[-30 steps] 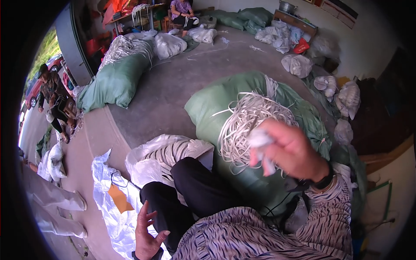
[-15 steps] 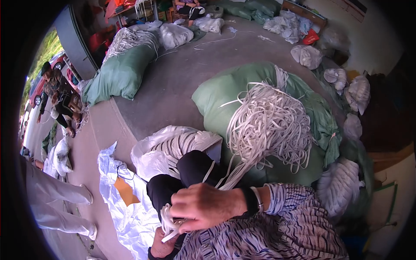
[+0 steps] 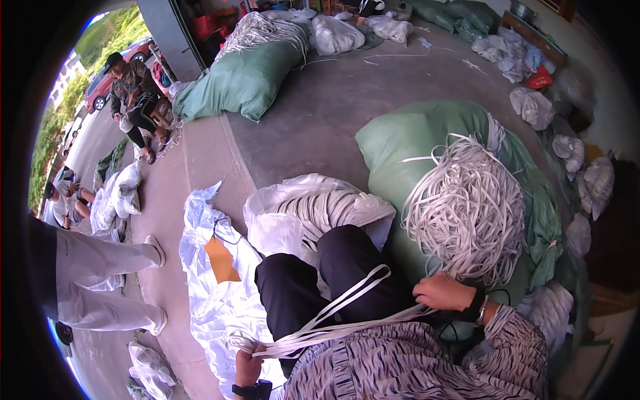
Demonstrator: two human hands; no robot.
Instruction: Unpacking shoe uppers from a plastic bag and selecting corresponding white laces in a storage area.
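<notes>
Several flat white straps (image 3: 347, 329) stretch across my lap between my two hands. At the left end, my left hand (image 3: 248, 368) is closed on them, with a small white coil (image 3: 238, 341) bunched at its fingers. My right hand (image 3: 443, 292) pinches the straps at the other end, just below a big tangled heap of white strap (image 3: 470, 210). That heap rests on a bulging green sack (image 3: 420, 137). One loose strap loops up above my black-trousered knees (image 3: 340, 267).
Before my knees lies a plastic bag of coiled white strap (image 3: 313, 217). A white sheet (image 3: 220, 300) with an orange-brown piece (image 3: 221, 260) spreads at my left. A person in light trousers (image 3: 110, 257) stands beyond it. Another green sack (image 3: 233, 80) lies farther off.
My right hand has moved right, away from my left hand, drawing the straps out between them. The view has shifted left, so the scene sits farther right.
</notes>
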